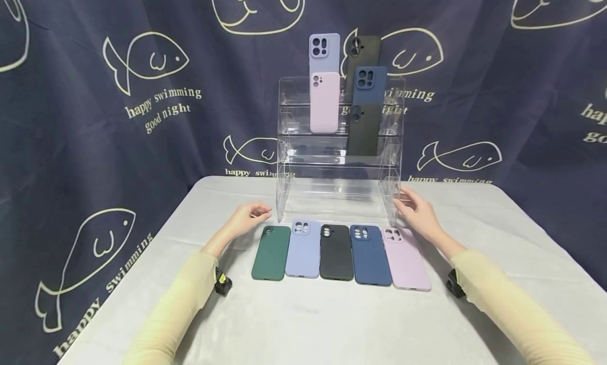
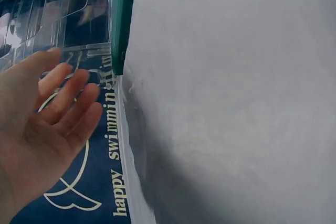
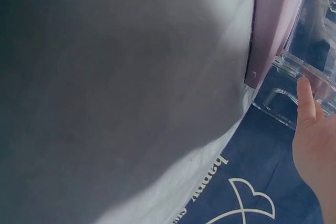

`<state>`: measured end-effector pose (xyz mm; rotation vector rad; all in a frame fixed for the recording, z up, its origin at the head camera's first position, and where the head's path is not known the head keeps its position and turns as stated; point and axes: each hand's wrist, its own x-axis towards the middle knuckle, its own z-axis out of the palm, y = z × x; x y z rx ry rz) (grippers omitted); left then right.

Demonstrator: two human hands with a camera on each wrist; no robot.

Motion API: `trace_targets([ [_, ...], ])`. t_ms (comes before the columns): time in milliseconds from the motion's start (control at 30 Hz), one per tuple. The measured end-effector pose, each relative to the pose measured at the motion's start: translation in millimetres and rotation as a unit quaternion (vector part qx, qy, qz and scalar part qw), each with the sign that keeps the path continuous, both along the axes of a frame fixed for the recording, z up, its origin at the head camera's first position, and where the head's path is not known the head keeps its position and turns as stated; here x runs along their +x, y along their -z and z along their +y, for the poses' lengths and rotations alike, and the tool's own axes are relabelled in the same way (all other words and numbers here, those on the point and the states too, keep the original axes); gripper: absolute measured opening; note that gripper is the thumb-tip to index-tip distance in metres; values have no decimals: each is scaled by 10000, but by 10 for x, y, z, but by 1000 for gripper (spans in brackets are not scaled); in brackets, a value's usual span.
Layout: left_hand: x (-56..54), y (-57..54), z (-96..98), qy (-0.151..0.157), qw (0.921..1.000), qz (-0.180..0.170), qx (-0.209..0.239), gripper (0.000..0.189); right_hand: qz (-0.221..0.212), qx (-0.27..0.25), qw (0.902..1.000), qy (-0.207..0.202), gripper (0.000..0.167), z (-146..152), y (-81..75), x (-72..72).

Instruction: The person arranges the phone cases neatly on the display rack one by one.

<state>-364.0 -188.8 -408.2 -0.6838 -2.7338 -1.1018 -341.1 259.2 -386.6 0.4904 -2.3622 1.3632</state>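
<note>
A clear acrylic tiered stand (image 1: pixel 339 196) stands on the table. My right hand (image 1: pixel 417 212) is at its lower right side, fingertips right at the side panel; in the right wrist view a straight finger (image 3: pixel 305 103) overlaps the panel. Beside the stand's lower left corner is my left hand (image 1: pixel 247 217), fingers loosely bent and nothing in them. Phone cases lie in a row before the stand: green (image 1: pixel 271 253), light blue (image 1: pixel 303 252), black (image 1: pixel 336 254), dark blue (image 1: pixel 371 257) and pink (image 1: pixel 407 262). The green one is closest to my left hand, the pink one to my right.
Upper tiers hold a light blue case (image 1: pixel 324 59), a pink case (image 1: pixel 324 104), a dark blue case (image 1: pixel 370 88), a rear black case (image 1: pixel 362 46) and a front black case (image 1: pixel 364 136). Behind the grey-white table (image 1: pixel 303 328) hangs a navy fish-print curtain (image 1: pixel 156 117).
</note>
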Motion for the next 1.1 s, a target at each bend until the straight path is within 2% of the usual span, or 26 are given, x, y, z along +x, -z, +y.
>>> trace_targets([
  [100,5,33,-30,193,9991,-228,-295,26,41,34,10000,-31,46,3,-4,12],
  [200,18,61,-62,380,9961,-620,-490,28,-1,36,10000,-57,47,-10,-9,18],
  [300,17,75,-68,497,9932,-914,-517,31,-76,4,10000,9,48,-22,-30,37],
  [433,23,56,-50,500,9909,-1140,-519,33,-119,7,9999,81,49,-16,-39,48],
  [633,56,16,-43,476,9891,-1290,-526,34,-110,28,9999,128,49,-3,-10,31],
  [1000,32,80,-24,159,9862,-1553,-549,28,-125,28,9998,125,50,-2,-22,45],
  [1100,33,79,-30,183,9861,-1562,-541,25,-101,10,9999,106,49,-5,-19,51],
])
